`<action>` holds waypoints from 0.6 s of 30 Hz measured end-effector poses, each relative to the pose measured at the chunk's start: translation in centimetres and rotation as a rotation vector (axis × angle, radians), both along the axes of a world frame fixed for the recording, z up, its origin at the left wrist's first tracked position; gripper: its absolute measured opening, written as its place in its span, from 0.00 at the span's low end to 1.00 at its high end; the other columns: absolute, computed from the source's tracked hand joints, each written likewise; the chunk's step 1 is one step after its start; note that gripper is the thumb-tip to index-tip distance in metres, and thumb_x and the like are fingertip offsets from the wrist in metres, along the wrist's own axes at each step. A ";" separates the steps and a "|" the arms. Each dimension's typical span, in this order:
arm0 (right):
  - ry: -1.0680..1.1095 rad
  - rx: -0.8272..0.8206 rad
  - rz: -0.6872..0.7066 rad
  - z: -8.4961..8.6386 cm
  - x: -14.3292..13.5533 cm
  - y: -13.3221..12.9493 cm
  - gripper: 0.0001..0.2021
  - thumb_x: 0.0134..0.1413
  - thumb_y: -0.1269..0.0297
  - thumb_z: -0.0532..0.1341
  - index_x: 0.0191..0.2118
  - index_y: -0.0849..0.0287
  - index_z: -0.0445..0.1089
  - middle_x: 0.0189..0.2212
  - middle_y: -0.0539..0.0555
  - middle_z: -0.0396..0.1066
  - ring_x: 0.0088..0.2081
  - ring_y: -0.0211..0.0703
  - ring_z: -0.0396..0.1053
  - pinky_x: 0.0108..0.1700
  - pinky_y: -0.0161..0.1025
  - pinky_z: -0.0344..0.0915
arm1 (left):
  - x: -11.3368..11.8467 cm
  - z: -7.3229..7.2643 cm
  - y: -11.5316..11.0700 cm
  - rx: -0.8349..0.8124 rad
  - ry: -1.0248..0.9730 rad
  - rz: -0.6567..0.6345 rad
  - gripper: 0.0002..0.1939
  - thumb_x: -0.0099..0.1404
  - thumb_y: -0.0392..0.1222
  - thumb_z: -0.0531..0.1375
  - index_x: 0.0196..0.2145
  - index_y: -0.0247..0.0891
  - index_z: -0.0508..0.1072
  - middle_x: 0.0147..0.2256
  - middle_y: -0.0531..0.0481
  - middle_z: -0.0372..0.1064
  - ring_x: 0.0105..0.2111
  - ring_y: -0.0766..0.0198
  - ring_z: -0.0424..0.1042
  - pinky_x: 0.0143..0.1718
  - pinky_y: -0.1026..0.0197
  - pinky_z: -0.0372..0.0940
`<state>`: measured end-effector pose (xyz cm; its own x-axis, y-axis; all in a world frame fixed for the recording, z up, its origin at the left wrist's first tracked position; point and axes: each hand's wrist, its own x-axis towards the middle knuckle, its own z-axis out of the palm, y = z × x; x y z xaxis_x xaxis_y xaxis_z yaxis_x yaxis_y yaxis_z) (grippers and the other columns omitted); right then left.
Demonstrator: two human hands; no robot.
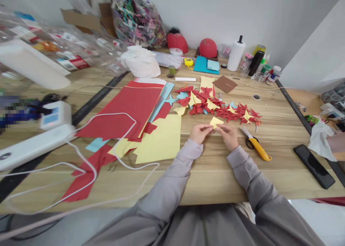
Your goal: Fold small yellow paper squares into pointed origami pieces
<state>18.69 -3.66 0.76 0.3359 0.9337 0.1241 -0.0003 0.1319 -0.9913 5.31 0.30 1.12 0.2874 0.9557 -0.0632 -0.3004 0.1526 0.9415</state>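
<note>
A small yellow paper square (pixel 216 122) is held between my two hands, just in front of a pile of folded red, yellow and blue paper shapes (pixel 199 101). My left hand (pixel 199 132) pinches its left corner with thumb and finger. On the lower right edge, the fingers of my right hand (pixel 228 135) close on the same paper. Right of that hand lie a yellow-handled cutter (pixel 260 149) and dark-handled scissors (pixel 250 142). Large red sheets (pixel 126 109) and a pale yellow sheet (pixel 161 138) spread out to the left.
A white cable (pixel 134 122) loops over the sheets from a power strip (pixel 35 147). A black phone (pixel 314 165) lies at the right. Bottles, a white roll (pixel 236 55) and red domes line the back. Another person's hand (pixel 336 143) shows at the right edge.
</note>
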 end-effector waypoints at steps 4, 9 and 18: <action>0.025 0.011 -0.028 0.1 0.0 0.0 0.08 0.37 0.62 0.66 0.29 0.57 0.75 0.28 0.51 0.75 0.30 0.39 0.70 0.36 0.39 0.67 | 0.1 0.1 -0.1 -0.003 0.001 -0.006 0.14 0.39 0.43 0.69 0.25 0.32 0.76 0.27 0.47 0.74 0.25 0.64 0.72 0.35 0.57 0.68; 0.080 0.014 -0.046 0.2 0.1 0.0 0.07 0.36 0.62 0.67 0.26 0.57 0.74 0.22 0.49 0.73 0.25 0.36 0.67 0.32 0.38 0.66 | 0.2 0.1 -0.1 -0.079 -0.084 -0.001 0.19 0.44 0.46 0.67 0.33 0.34 0.76 0.26 0.48 0.74 0.24 0.63 0.72 0.32 0.56 0.69; 0.119 0.005 -0.067 0.3 0.1 0.1 0.08 0.32 0.64 0.69 0.24 0.58 0.73 0.21 0.48 0.72 0.22 0.34 0.64 0.29 0.35 0.63 | 0.3 0.5 0.0 -0.122 -0.109 0.051 0.19 0.33 0.40 0.70 0.27 0.31 0.74 0.25 0.49 0.73 0.25 0.65 0.71 0.32 0.57 0.70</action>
